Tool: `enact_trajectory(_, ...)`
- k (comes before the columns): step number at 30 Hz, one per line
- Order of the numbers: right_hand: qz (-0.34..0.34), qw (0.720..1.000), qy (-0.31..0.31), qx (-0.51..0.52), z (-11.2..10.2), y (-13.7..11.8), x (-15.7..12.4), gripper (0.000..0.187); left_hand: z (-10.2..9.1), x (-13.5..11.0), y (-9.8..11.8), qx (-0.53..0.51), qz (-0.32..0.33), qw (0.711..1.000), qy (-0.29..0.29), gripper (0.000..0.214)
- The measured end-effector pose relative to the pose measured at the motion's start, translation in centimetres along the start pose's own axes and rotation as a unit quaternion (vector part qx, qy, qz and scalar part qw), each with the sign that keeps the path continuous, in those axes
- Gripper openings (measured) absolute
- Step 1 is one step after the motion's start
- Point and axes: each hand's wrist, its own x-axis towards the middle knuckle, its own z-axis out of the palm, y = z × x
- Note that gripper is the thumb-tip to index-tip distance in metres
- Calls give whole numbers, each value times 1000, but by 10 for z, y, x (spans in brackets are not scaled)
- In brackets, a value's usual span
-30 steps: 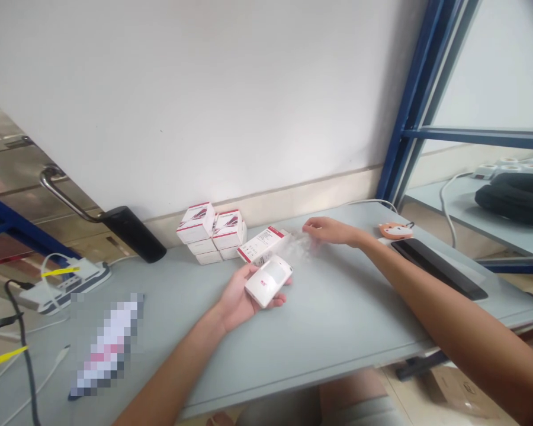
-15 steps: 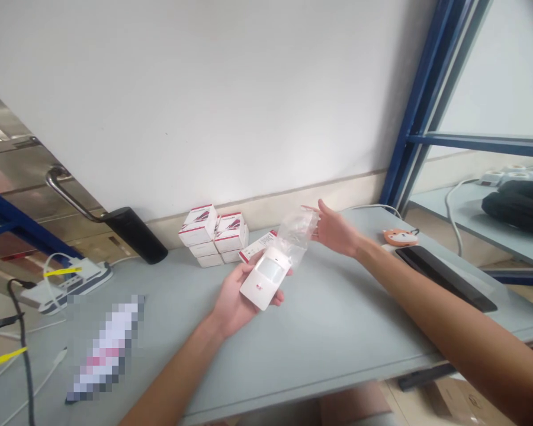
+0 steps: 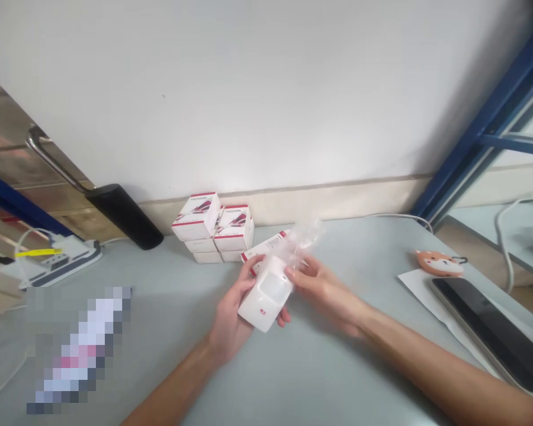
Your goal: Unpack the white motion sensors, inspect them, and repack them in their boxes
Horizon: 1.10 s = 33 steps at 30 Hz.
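A white motion detector (image 3: 270, 305) with a curved lens window and a small red mark lies tilted above the desk. My left hand (image 3: 231, 316) wraps round it from the left and below, its fingertips showing past the right edge. At the detector's upper right corner, my right hand (image 3: 326, 290) grips with the thumb on the front; its other fingers are partly hidden behind. A crumpled clear plastic bag (image 3: 310, 235) sticks out beyond the detector's top end. Just behind, a red-and-white carton (image 3: 266, 245) lies on the desk, partly covered by the detector.
Several small white-and-red boxes (image 3: 199, 218) are stacked by the wall. A black cylinder (image 3: 127, 216) and a power strip (image 3: 77, 254) lie at the left. On the right are an orange animal-faced case (image 3: 439, 263) and a dark phone-like slab (image 3: 493, 331) over white paper.
My right hand has come down and left from the bag's far end to the detector's upper corner, and its fingers have closed. My left hand keeps holding the detector. The view has shifted.
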Motion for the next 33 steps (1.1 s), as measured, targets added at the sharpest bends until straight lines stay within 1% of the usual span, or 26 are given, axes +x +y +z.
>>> enact_trajectory(2,66,996,-5,59,2,5,1,51,4,-1,-6,-7,5,1000,16,69)
enact_trajectory(4,98,992,0,76,2,10,2,48,6,-4,-15,1,12,999,40,67)
enact_trajectory(6,105,992,6,74,0,14,2,44,9,-8,-27,30,39,994,96,62)
enact_trajectory(8,113,990,13,78,-2,17,1,41,12,-14,-40,73,79,981,163,55)
enact_trajectory(9,117,990,16,80,-4,18,0,40,14,-17,-45,95,96,973,187,51)
enact_trajectory(11,122,989,21,80,-6,18,0,40,20,-22,-53,135,112,962,211,45)
enact_trajectory(13,119,990,28,71,-8,18,0,42,25,-24,-54,173,107,953,226,40)
enact_trajectory(15,106,992,49,47,-9,18,0,44,30,-22,-52,206,95,945,235,37)
enact_trajectory(17,83,992,94,0,-9,18,-1,44,33,-18,-47,228,95,943,222,36)
enact_trajectory(18,65,990,124,-35,-9,19,-2,43,34,-16,-45,235,105,943,210,37)
enact_trajectory(20,21,977,178,-117,-10,21,-5,41,35,-14,-42,243,135,943,184,40)
enact_trajectory(22,-23,960,199,-193,-13,23,-7,40,34,-12,-40,254,164,939,165,44)
enact_trajectory(25,-50,945,184,-265,-19,24,-6,39,29,-9,-40,272,200,927,163,52)
enact_trajectory(26,-53,943,171,-279,-21,24,-5,40,26,-6,-40,258,203,930,165,56)
enact_trajectory(28,-60,945,136,-290,-25,24,-2,43,19,-1,-40,229,212,932,183,53)
enact_trajectory(30,-60,951,89,-289,-29,22,0,45,12,6,-40,238,185,943,142,51)
enact_trajectory(33,-53,954,43,-291,-35,20,3,45,3,13,-40,241,176,948,107,50)
